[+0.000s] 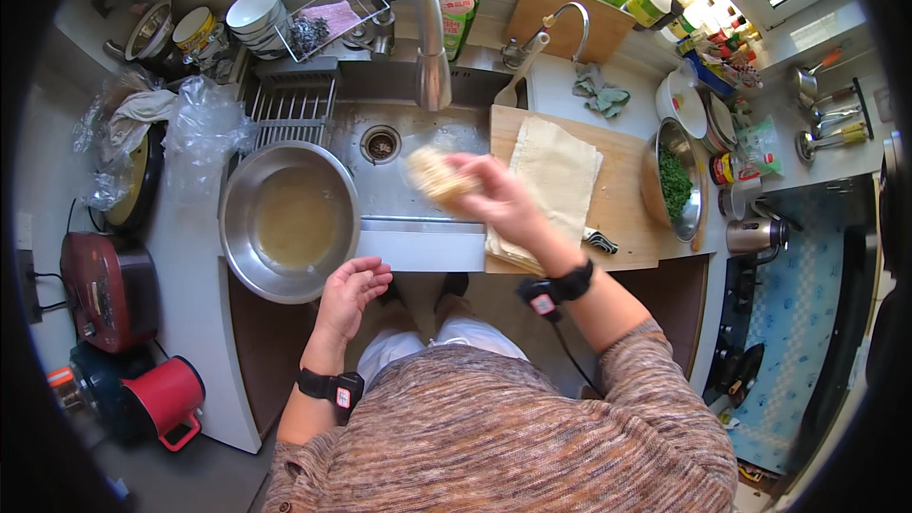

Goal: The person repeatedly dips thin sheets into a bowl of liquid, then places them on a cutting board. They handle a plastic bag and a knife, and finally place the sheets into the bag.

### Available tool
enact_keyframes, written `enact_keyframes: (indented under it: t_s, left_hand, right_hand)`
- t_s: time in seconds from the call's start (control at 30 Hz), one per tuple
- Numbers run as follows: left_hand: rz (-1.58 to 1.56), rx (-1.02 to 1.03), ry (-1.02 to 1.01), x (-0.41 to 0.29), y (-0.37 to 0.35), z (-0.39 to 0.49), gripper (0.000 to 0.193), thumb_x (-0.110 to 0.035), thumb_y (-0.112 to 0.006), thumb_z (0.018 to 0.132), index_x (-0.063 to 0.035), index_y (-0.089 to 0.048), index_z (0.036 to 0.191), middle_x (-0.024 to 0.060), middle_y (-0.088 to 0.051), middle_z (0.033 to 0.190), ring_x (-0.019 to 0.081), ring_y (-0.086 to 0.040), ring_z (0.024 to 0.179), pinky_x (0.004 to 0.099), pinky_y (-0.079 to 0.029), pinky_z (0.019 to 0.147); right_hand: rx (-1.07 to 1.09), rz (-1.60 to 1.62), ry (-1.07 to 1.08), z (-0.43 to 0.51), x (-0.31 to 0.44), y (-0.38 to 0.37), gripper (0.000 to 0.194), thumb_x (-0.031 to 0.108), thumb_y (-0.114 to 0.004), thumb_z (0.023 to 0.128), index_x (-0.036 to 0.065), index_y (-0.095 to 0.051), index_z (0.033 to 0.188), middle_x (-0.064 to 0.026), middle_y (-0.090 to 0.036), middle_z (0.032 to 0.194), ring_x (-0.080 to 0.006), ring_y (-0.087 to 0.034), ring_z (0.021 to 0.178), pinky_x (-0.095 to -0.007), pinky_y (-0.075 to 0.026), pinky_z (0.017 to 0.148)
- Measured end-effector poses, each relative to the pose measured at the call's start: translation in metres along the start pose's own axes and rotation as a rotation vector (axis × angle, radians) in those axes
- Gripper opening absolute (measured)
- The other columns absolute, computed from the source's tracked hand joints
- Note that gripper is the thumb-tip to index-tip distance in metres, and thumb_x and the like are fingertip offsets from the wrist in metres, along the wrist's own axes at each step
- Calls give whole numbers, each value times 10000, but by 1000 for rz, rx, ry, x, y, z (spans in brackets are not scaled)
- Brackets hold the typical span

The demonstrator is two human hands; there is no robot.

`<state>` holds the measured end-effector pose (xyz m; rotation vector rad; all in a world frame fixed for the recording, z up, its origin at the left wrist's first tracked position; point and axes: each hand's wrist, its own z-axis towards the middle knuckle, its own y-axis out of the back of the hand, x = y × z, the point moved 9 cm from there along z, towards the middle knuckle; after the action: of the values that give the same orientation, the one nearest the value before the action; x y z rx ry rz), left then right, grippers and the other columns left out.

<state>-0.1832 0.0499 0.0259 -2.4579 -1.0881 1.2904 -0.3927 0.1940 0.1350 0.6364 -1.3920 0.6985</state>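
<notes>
My right hand point(491, 189) grips a bundle of pale shredded strips point(438, 174), slightly blurred, above the sink basin point(456, 135). Stacked beige sheets point(552, 178), possibly tofu skin, lie on a wooden cutting board point(627, 192) to the right. A knife with a black and white handle point(600, 241) lies partly under the sheets. Near the sink's front edge, my left hand point(354, 292) is empty with its fingers loosely curled and apart. Beside it at the left stands a large steel bowl point(239, 249) with cloudy yellowish liquid point(296, 217).
A steel faucet point(433, 78) arches over the sink. A steel bowl of chopped greens point(673, 178) stands at the board's right edge. Green pump bottle point(457, 11), stacked bowls point(256, 14) and a drying rack point(292, 107) line the back. Plastic bags point(206, 135) lie left; a kettle point(755, 235) stands right.
</notes>
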Motion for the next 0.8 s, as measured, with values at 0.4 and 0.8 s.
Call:
enact_keyframes:
  t_s: [0.4, 0.8]
  left_hand:
    - [65, 104, 56, 29, -72, 22, 271, -85, -515, 913, 15, -578, 1157, 128, -653, 1069, 183, -646, 948, 305, -518, 849]
    - [89, 112, 24, 25, -80, 34, 257, -90, -515, 929, 10, -575, 1158, 131, -662, 1072, 185, -654, 947, 315, -536, 837]
  right_hand:
    - [-506, -554, 50, -53, 26, 238, 248, -35, -631, 822, -3, -542, 1051, -147, -563, 1308, -208, -588, 1115, -316, -481, 958]
    - [-368, -814, -47, -124, -10, 149, 270, 14, -669, 765, 14, -554, 1009, -183, -611, 1186, -327, -610, 1006, -370, -512, 846]
